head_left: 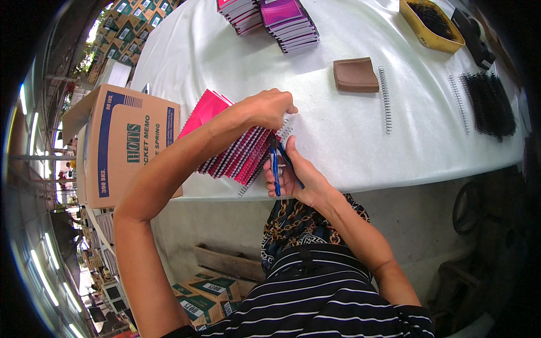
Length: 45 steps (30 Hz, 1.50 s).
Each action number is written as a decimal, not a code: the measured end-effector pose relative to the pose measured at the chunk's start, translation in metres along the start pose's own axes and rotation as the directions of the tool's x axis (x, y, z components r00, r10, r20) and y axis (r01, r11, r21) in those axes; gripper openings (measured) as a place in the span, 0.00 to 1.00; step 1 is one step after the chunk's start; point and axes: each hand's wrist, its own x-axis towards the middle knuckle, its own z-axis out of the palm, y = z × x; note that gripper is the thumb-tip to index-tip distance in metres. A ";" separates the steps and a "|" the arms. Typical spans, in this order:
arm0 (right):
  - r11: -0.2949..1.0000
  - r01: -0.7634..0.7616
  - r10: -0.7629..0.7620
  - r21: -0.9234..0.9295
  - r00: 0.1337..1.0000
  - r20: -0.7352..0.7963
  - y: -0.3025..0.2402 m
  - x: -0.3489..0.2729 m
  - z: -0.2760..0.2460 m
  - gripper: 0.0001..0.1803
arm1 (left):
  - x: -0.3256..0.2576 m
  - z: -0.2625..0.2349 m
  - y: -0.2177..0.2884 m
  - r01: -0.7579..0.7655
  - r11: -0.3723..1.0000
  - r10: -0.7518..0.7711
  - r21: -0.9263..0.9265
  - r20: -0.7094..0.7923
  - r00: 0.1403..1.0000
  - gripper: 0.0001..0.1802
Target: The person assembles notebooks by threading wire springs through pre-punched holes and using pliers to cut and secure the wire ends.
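Note:
A row of pink spiral notebooks [234,155] lies at the near edge of the table, wire bindings showing. My left hand [270,108] reaches across them, its fingers closed at the far end of a loose wire coil [287,130]; the fingertips are partly hidden. My right hand [301,174] is wrapped round blue-handled pliers [275,172]. The dark jaws of the pliers sit against the notebooks' bound edge, just below the coil. Another coil end [243,190] sticks out at the near corner of the notebooks.
Left stands a cardboard box [135,149]. Far back are stacks of pink [239,14] and purple notebooks [287,25]. To the right lie a brown block [356,75], a single coil [385,101], a black bundle of coils [489,106] and a yellow tray [414,25].

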 end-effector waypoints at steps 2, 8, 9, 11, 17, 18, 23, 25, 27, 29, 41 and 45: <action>1.000 0.002 -0.001 -0.012 1.000 0.022 -0.001 0.000 -0.003 0.43 | 0.000 0.000 -0.001 0.028 1.000 -0.028 -0.013 0.008 1.000 0.33; 0.999 0.032 -0.032 -0.019 0.999 0.011 0.003 -0.002 -0.002 0.42 | 0.003 0.002 -0.003 0.022 1.000 -0.022 0.009 0.001 1.000 0.34; 0.999 0.039 -0.040 -0.013 0.999 -0.018 0.001 -0.002 0.003 0.42 | 0.002 0.003 -0.003 0.014 1.000 -0.014 0.004 -0.007 1.000 0.34; 0.999 0.025 -0.025 0.032 1.000 0.005 -0.003 0.000 0.003 0.41 | 0.001 0.004 -0.002 -0.005 1.000 0.005 -0.006 -0.026 1.000 0.33; 0.990 -0.052 0.032 0.129 0.989 0.148 -0.003 0.008 -0.015 0.40 | 0.001 0.005 0.011 -0.021 0.994 0.025 0.109 -0.029 0.999 0.36; 0.993 -0.045 0.030 0.109 0.991 0.128 -0.003 0.005 -0.014 0.40 | 0.001 0.008 0.009 -0.051 0.994 0.059 0.098 -0.073 0.996 0.30; 0.999 0.019 -0.014 0.039 0.991 -0.132 -0.001 -0.010 0.010 0.41 | -0.002 0.016 0.003 -0.095 0.993 0.105 0.069 -0.161 0.981 0.19; 0.998 0.019 -0.012 0.057 0.991 -0.133 -0.003 -0.009 0.010 0.41 | -0.002 0.015 0.004 -0.075 0.991 0.088 0.111 -0.121 0.989 0.18; 0.993 -0.015 0.018 0.117 0.999 -0.028 -0.004 -0.006 0.001 0.41 | -0.002 0.013 0.007 -0.065 0.989 0.079 0.136 -0.103 0.992 0.21; 0.978 -0.072 0.041 0.193 0.986 0.162 -0.004 0.002 -0.019 0.40 | -0.004 0.014 0.012 -0.065 0.988 0.080 0.141 -0.105 0.991 0.30; 0.995 -0.076 0.083 0.072 0.991 -0.108 0.007 -0.016 -0.004 0.42 | -0.006 0.025 0.013 -0.061 0.972 0.082 0.228 -0.080 0.993 0.19; 0.990 -0.083 0.077 0.111 0.996 0.052 0.004 -0.009 -0.018 0.42 | -0.004 0.025 0.008 -0.128 0.977 0.149 0.171 -0.120 0.982 0.16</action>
